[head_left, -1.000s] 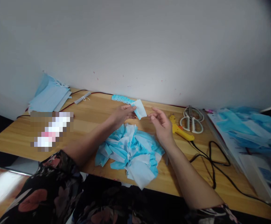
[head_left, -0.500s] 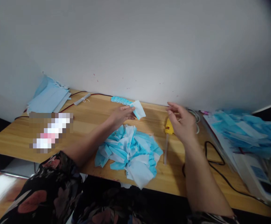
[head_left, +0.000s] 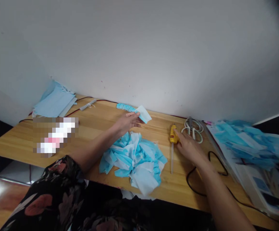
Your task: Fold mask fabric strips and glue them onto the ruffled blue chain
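Note:
My left hand (head_left: pixel 127 123) pinches a small pale blue fabric piece (head_left: pixel 143 114) above the wooden table (head_left: pixel 98 128), near the back wall. In front of it lies a pile of blue and white folded fabric pieces (head_left: pixel 134 160). My right hand (head_left: pixel 188 146) lies low on the table with its fingertips at a yellow glue gun (head_left: pixel 173 135), whose clear glue stick (head_left: pixel 171 158) points toward me. Its fingers are partly curled around the gun's rear; the grip itself is hidden.
White-handled scissors (head_left: pixel 192 129) lie right of the glue gun. A black cable (head_left: pixel 209 166) loops across the table's right part. Blue masks are heaped on a tray (head_left: pixel 247 141) at right, and a stack of pale blue sheets (head_left: pixel 54 102) sits at back left.
My right hand has left the fabric piece, swung right and dropped down onto the yellow glue gun. My left hand still holds the fabric piece in about the same place.

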Action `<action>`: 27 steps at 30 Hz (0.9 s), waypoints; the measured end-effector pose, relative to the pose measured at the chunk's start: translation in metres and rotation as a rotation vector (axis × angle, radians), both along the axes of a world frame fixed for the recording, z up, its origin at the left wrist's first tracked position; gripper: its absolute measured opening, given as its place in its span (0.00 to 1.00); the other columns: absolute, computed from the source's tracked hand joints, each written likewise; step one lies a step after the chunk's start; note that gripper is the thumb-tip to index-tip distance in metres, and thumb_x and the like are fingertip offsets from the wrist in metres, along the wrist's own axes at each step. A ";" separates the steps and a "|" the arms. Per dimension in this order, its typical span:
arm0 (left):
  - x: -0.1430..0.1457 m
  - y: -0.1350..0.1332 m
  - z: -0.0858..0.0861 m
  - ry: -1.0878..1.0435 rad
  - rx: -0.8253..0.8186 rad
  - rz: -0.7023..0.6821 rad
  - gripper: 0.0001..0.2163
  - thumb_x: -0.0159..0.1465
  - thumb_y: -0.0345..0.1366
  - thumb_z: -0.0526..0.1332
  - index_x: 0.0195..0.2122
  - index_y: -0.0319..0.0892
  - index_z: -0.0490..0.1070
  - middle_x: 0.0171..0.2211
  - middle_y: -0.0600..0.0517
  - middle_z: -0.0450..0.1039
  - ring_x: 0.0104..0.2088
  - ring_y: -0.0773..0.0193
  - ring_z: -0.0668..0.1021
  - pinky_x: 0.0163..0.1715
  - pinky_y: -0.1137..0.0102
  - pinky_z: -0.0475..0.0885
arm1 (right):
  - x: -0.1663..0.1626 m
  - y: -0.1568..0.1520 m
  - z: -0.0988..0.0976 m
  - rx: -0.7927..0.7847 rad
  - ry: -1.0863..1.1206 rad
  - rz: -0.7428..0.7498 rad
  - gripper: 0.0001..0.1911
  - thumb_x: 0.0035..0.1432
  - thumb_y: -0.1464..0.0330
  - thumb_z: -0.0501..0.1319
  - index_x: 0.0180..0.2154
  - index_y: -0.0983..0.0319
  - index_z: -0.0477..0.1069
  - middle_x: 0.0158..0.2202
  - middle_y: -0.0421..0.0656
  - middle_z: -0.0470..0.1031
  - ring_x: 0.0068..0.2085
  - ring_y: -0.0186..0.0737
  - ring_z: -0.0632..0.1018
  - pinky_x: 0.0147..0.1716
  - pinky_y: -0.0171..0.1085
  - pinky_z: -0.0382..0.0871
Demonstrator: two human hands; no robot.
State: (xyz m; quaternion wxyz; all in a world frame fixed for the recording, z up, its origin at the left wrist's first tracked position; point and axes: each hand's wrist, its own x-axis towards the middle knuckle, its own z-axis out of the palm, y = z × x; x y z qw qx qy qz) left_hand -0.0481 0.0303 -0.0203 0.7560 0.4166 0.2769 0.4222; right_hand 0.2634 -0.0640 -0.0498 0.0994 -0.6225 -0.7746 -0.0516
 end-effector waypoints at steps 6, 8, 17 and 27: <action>0.000 0.001 -0.001 -0.039 0.010 -0.001 0.17 0.55 0.45 0.69 0.34 0.36 0.72 0.34 0.44 0.78 0.35 0.61 0.79 0.35 0.68 0.70 | -0.002 0.006 0.019 0.028 0.260 -0.092 0.36 0.52 0.71 0.57 0.64 0.61 0.57 0.49 0.54 0.76 0.49 0.57 0.76 0.47 0.55 0.70; 0.001 0.001 -0.002 -0.054 0.009 -0.006 0.16 0.56 0.45 0.68 0.35 0.35 0.73 0.34 0.44 0.79 0.35 0.61 0.79 0.36 0.68 0.70 | -0.007 0.007 0.031 0.068 0.595 -0.145 0.36 0.52 0.68 0.59 0.63 0.57 0.57 0.52 0.51 0.74 0.49 0.54 0.76 0.44 0.52 0.72; 0.001 0.002 -0.004 -0.072 -0.009 -0.012 0.17 0.56 0.45 0.69 0.37 0.34 0.74 0.36 0.42 0.79 0.37 0.60 0.79 0.39 0.65 0.72 | -0.076 0.021 0.064 0.030 1.628 0.066 0.12 0.57 0.62 0.60 0.42 0.58 0.73 0.42 0.47 0.78 0.37 0.41 0.78 0.17 0.31 0.60; 0.002 0.003 -0.007 -0.051 -0.021 -0.006 0.17 0.56 0.45 0.69 0.36 0.33 0.74 0.35 0.42 0.79 0.38 0.57 0.80 0.39 0.65 0.72 | -0.088 0.010 0.024 -0.114 1.586 0.020 0.19 0.61 0.52 0.57 0.35 0.62 0.73 0.34 0.45 0.79 0.19 0.29 0.68 0.15 0.31 0.59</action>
